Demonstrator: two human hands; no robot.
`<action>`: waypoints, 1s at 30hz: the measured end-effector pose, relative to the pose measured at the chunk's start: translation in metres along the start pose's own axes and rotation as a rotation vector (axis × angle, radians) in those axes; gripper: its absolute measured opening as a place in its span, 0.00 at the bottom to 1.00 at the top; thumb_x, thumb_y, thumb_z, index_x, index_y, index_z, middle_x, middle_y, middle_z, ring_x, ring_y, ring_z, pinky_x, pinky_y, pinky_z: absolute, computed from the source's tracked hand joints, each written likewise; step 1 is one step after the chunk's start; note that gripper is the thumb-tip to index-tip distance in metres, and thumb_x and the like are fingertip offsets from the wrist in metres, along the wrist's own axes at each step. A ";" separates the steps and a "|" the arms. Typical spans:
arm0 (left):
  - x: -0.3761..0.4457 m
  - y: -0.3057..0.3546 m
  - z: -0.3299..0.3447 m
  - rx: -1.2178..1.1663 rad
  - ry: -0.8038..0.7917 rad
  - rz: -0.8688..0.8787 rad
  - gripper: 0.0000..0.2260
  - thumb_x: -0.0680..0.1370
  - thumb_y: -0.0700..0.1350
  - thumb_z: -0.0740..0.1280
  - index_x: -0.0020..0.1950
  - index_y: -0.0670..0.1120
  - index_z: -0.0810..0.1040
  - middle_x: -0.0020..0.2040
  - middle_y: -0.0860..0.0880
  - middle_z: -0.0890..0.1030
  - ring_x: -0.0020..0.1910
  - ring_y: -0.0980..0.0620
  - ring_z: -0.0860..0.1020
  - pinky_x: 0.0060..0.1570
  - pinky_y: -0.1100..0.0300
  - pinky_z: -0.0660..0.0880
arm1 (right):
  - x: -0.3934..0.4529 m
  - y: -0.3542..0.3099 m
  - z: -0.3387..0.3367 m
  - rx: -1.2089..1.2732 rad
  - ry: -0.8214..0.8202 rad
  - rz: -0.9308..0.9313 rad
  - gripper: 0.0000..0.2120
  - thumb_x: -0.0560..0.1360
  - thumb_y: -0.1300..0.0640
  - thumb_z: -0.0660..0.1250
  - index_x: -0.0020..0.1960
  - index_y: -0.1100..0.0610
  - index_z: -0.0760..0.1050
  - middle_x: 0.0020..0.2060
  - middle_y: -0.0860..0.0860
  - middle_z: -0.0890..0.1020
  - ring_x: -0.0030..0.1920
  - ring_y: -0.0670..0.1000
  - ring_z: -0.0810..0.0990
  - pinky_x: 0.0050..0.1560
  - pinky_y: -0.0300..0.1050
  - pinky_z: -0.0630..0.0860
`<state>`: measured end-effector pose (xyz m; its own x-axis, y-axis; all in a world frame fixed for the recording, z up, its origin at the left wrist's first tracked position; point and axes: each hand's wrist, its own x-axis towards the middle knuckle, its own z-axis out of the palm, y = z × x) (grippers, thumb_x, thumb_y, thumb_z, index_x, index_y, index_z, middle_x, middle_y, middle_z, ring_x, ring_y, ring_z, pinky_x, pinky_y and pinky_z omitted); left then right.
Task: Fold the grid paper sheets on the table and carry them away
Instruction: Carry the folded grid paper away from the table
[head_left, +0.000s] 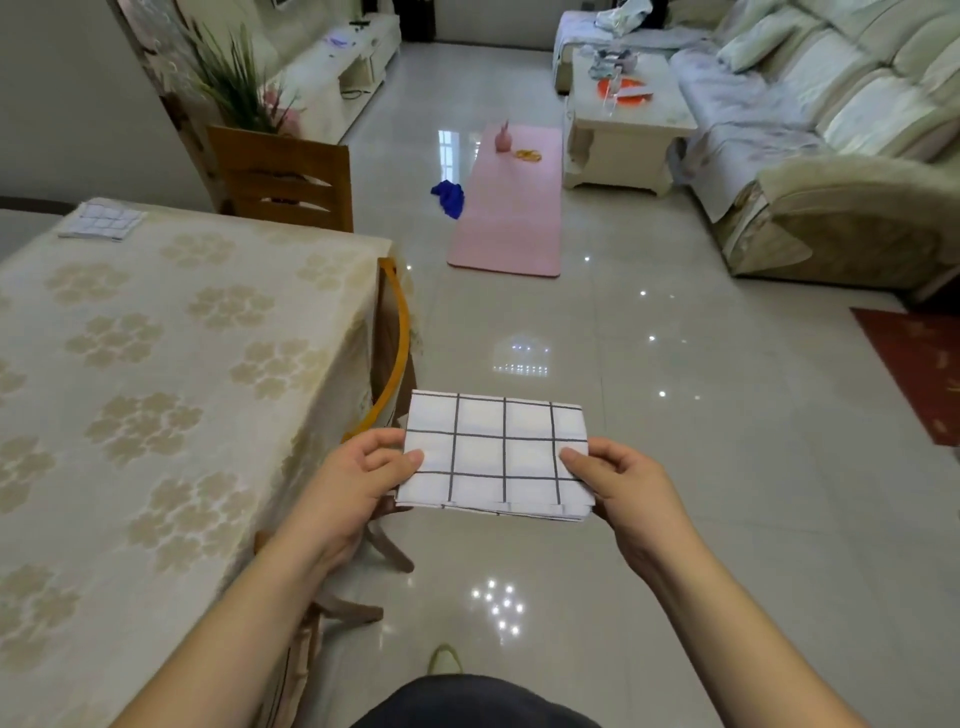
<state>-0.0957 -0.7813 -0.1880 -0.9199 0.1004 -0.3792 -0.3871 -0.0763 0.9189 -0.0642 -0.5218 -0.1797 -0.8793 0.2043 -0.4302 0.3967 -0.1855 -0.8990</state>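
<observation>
A folded white grid sheet (496, 454) with dark lines is held flat in the air over the tiled floor, to the right of the table. My left hand (358, 473) pinches its left edge, thumb on top. My right hand (623, 483) pinches its right edge the same way. A second folded grid sheet (101, 221) lies on the far left corner of the table (171, 364), well away from both hands.
A wooden chair (285, 179) stands at the table's far end and another chair's curved back (397, 338) sits at its right side. Ahead lie a pink mat (511, 208), a blue cloth (449, 197), a coffee table (623, 119), a sofa (831, 130) and a red rug (919, 369).
</observation>
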 end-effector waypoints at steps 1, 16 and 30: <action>0.012 0.006 0.000 -0.001 -0.004 -0.001 0.17 0.71 0.42 0.74 0.58 0.41 0.78 0.48 0.39 0.85 0.45 0.43 0.82 0.49 0.50 0.77 | 0.010 -0.008 0.002 0.009 0.003 -0.007 0.08 0.76 0.63 0.69 0.54 0.64 0.80 0.43 0.56 0.87 0.40 0.51 0.85 0.38 0.40 0.80; 0.207 0.077 0.094 0.086 0.007 0.020 0.09 0.78 0.40 0.69 0.58 0.42 0.78 0.44 0.45 0.86 0.34 0.51 0.80 0.37 0.56 0.70 | 0.202 -0.084 -0.038 0.006 0.014 0.028 0.06 0.76 0.57 0.70 0.51 0.59 0.82 0.47 0.63 0.85 0.43 0.55 0.83 0.47 0.50 0.76; 0.353 0.148 0.172 0.071 0.168 -0.052 0.08 0.80 0.39 0.64 0.58 0.41 0.79 0.43 0.46 0.85 0.36 0.55 0.82 0.31 0.64 0.77 | 0.388 -0.199 -0.070 -0.078 -0.110 -0.049 0.05 0.75 0.63 0.70 0.51 0.59 0.80 0.42 0.52 0.87 0.39 0.50 0.86 0.33 0.37 0.77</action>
<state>-0.4666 -0.5862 -0.1665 -0.8987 -0.0650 -0.4337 -0.4344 -0.0047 0.9007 -0.4661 -0.3379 -0.1736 -0.9202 0.1039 -0.3775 0.3677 -0.1018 -0.9244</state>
